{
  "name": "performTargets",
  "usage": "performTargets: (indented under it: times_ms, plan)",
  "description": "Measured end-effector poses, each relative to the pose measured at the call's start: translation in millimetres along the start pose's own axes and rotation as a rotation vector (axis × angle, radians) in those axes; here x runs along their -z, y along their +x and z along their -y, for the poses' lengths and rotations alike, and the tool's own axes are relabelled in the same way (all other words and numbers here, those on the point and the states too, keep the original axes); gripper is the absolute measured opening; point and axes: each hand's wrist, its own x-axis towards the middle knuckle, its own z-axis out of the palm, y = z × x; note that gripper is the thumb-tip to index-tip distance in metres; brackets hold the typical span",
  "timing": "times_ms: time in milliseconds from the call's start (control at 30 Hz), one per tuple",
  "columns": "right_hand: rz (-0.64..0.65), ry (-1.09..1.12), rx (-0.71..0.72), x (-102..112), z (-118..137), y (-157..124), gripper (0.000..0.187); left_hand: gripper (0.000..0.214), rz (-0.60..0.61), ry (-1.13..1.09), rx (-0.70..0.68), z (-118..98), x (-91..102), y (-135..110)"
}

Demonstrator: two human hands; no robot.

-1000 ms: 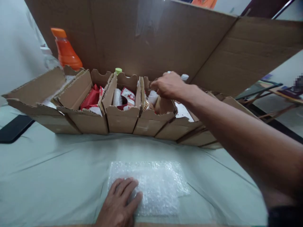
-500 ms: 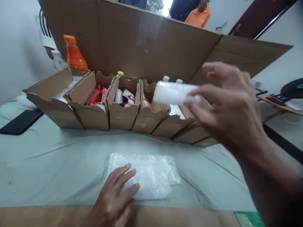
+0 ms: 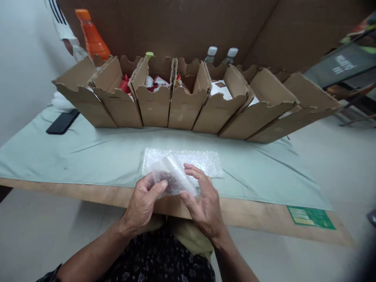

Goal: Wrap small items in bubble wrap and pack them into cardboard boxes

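Note:
My left hand (image 3: 144,199) pinches the loose end of a small roll of bubble wrap (image 3: 178,171) between thumb and fingers. The roll is tilted and partly unwound. Curled round its right side is my right hand (image 3: 206,200), thumb below and fingers above. Behind and beneath the roll, a flat sheet of bubble wrap (image 3: 210,161) lies on the green cloth (image 3: 111,156), its near part hidden by my hands.
A row of open cardboard bins (image 3: 183,111) holding packets and boxes stands across the back. Behind it are an orange bottle (image 3: 93,39) and white-capped bottles (image 3: 211,55). A black phone (image 3: 62,122) lies left; a green card (image 3: 311,217) is at the front right edge.
My right hand has brought the roll from above the bins down to my left hand. My left hand has lifted off the flat sheet and grips the roll's end. The view has tilted downward.

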Motion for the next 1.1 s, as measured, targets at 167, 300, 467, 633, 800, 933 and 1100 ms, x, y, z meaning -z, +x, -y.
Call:
performTargets:
  times_ms: [167,300,467,633,800,933,1100]
  plan:
    - [0.098,0.405,-0.358,1,4,-22,0.068,0.012,0.323,0.185,-0.13,-11,19.6,-19]
    - [-0.094,0.701,-0.577,0,-6,-35,0.055,0.016,0.528,-0.12,0.028,-18,29.8,-27]
    - [-0.121,0.903,-0.64,1,-7,-41,0.073,0.033,0.459,-0.328,0.227,-12,36.2,-30]
    - [0.078,0.751,-0.592,5,4,-47,0.111,0.02,0.581,-0.28,0.229,-11,30.7,-28]
    - [-0.139,0.655,-0.687,19,-19,-31,0.046,0.027,0.477,-0.21,0.163,-36,36.6,-11]
    - [-0.367,0.34,-0.597,33,-53,-1,0.037,0.019,0.068,0.439,-0.061,-51,51.6,28]
    - [-0.248,-0.356,-0.456,38,-93,25,0.066,0.034,-0.188,1.309,-0.316,-38,64.1,72]
